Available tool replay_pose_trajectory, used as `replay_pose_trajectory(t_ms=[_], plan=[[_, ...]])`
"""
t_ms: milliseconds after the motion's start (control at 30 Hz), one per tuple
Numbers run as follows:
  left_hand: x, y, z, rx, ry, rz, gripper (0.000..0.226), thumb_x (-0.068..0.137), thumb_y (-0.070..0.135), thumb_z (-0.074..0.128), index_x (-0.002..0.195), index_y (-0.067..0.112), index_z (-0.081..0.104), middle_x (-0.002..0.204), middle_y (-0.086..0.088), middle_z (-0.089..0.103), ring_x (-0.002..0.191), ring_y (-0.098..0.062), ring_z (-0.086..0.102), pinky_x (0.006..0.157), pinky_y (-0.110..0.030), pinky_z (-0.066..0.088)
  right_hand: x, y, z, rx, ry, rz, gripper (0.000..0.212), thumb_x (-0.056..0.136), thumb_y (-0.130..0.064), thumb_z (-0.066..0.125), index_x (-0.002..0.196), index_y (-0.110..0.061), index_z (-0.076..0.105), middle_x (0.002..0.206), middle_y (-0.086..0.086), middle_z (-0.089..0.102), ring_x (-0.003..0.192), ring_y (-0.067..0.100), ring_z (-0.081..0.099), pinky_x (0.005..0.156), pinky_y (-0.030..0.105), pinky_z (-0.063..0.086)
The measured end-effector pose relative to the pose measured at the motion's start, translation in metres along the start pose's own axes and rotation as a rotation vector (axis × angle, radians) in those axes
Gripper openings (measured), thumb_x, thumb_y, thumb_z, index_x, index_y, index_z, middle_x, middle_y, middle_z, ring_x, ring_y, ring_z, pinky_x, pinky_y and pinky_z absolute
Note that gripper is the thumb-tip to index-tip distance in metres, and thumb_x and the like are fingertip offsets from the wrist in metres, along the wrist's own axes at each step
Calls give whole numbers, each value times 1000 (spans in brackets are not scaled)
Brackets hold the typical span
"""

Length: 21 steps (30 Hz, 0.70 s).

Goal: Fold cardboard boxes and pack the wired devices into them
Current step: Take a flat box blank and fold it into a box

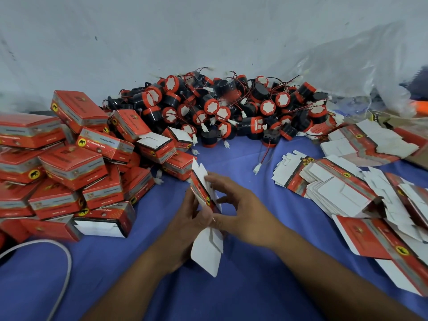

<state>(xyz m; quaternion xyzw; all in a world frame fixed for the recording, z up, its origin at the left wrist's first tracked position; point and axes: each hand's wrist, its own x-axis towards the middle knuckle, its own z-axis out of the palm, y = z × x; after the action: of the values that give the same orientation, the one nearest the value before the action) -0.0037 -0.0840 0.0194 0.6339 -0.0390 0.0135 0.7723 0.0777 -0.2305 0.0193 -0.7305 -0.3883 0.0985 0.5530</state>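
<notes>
Holding flat carton (206,251), apparently empty.

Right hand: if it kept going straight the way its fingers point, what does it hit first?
The flat box it is touching, also held by the left hand. The right hand points up-left; beyond the box, probably the pile of folded boxes, though depth is unclear.
</notes>
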Motion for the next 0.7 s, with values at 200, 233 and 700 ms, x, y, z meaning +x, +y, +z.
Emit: replay_pose_trajectory(t_ms=[200, 233, 700], plan=[[1, 0, -3, 17, 18, 37, 122, 50, 73, 82, 149, 23, 32, 141, -14, 53, 128, -32, 54, 97, -45, 53, 1, 2, 2, 37, 40, -52, 54, 78, -36, 78, 127, -17, 64, 152, -17, 43, 135, 11, 50, 103, 32, 48], [2, 0, -4, 17, 19, 42, 119, 50, 72, 82, 148, 24, 34, 139, -15, 53, 127, -34, 55, 98, -47, 53, 1, 3, 2, 34, 37, -55, 53, 79, -33, 79, 126, -17, 62, 152, -17, 43, 135, 13, 49, 104, 32, 47], [-4, 4, -13, -220, -79, -20, 83, 66, 36, 91, 125, 3, 43, 122, -25, 49, 114, -42, 51, 92, -53, 44, 1, 6, -7, 159, -180, 130, 105, 76, -14, 84, 157, -35, 21, 147, -6, 46, 136, 16, 48, 105, 46, 49]])
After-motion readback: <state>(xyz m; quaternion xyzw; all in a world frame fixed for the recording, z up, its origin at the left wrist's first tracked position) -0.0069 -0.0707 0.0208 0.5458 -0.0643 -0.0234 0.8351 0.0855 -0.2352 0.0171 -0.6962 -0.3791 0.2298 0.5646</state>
